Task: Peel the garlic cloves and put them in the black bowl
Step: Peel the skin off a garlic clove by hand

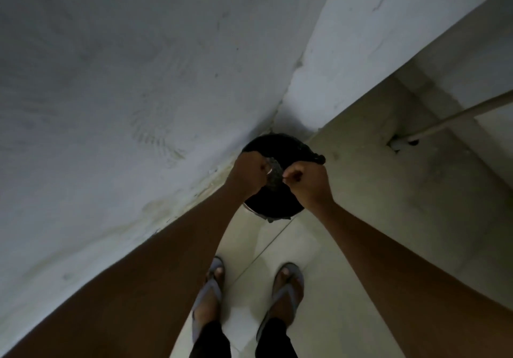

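Note:
Both my hands are held over a round black bin [273,207] lined with a black bag, which stands on the floor in a wall corner. My left hand [249,175] has its fingers curled round a small dark, speckled object [274,175] held between the hands; what it is I cannot tell. My right hand [306,184], also curled, pinches that object's right edge. No garlic clove shows in this dim view, and none of the black shapes is plainly a bowl.
A grey plaster wall [125,93] fills the left, and a second wall [361,38] meets it behind the bin. My feet in sandals [211,296] stand on pale floor tiles. A thin pipe [444,120] runs along the right wall into a hole.

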